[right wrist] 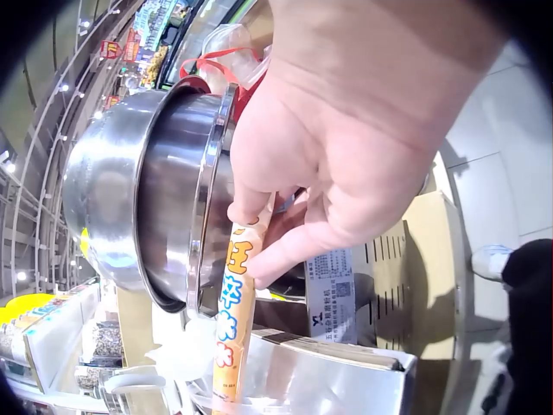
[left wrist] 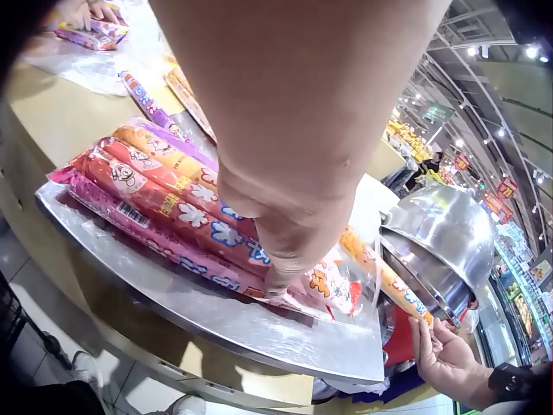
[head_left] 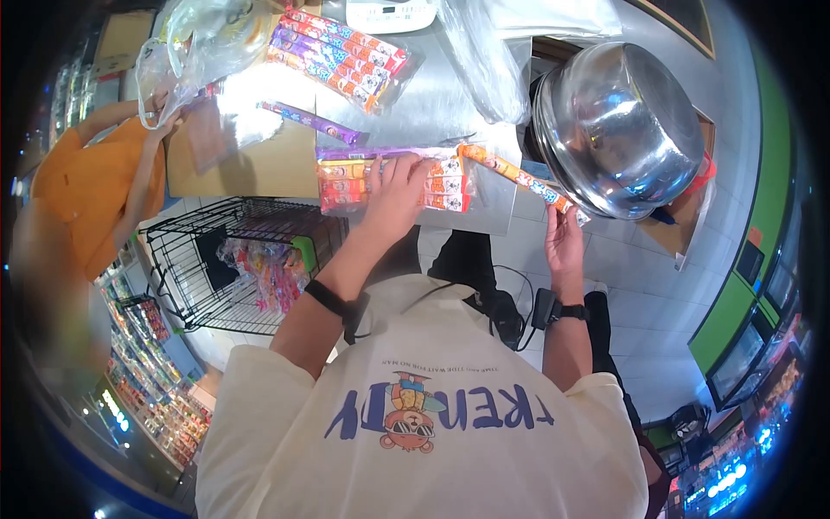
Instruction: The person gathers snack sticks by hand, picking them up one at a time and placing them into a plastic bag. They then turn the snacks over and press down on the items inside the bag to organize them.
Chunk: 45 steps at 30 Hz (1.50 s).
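Note:
My left hand (head_left: 399,195) rests on a row of colourful wrapped snack sticks (head_left: 341,186) lying side by side at the near edge of the metal table. In the left wrist view, its fingers reach down over the red and pink wrappers (left wrist: 164,203), and the wrist hides part of the row. The right hand (head_left: 564,238) pinches one end of a long orange snack stick (head_left: 510,169) between thumb and fingers. That stick slants toward the row, its far end by the row's right corner. Close up in the right wrist view, blue and red lettering shows on the orange wrapper (right wrist: 232,320).
Stacked steel basins (head_left: 627,130) stand to the right, close to the right hand. Beyond the row lie a purple stick (head_left: 311,123) and a bagged bundle of sticks (head_left: 337,56). A white scale (head_left: 391,16) is farther back. At left, another person (head_left: 99,190) handles a plastic bag (head_left: 194,52) above a wire cage (head_left: 186,268).

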Each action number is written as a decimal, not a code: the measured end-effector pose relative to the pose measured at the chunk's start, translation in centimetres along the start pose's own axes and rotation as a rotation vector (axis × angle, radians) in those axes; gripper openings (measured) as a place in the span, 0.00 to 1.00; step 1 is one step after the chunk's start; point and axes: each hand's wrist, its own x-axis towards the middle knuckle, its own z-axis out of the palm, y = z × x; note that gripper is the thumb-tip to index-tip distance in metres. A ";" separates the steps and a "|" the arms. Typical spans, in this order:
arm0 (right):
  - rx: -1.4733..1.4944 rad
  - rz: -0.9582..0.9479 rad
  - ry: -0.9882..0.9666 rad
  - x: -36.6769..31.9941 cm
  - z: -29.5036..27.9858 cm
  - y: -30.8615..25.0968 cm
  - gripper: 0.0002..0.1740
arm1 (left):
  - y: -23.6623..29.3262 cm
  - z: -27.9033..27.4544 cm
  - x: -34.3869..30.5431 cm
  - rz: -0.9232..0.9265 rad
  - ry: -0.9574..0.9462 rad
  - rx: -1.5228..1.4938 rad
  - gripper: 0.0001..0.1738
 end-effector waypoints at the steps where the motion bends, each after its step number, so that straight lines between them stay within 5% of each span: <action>1: -0.004 0.004 -0.017 0.2 -0.2 0.3 0.23 | -0.1 0.1 0.0 0.003 0.007 -0.001 0.43; 6: 0.002 0.028 -0.044 0.5 -0.4 0.7 0.23 | 0.0 0.3 0.2 -0.001 0.007 -0.006 0.43; 9: -0.120 0.066 -0.016 0.0 0.3 0.4 0.23 | 0.0 0.7 -0.1 -0.016 0.053 0.035 0.53; 17: -0.304 0.004 0.012 0.6 1.9 0.3 0.20 | -1.7 0.4 -1.2 -0.412 0.032 0.083 0.70; 23: -0.330 0.012 0.051 2.1 3.9 -0.1 0.16 | -2.9 0.9 -2.1 -0.156 0.024 0.022 0.66; 29: -0.346 -0.017 0.170 2.5 3.0 -0.5 0.16 | -2.6 1.7 -1.4 -0.166 0.111 -0.050 0.59; 45: -0.312 -0.065 0.044 3.8 2.5 1.4 0.15 | -0.4 1.0 -0.4 0.028 0.030 -0.039 0.54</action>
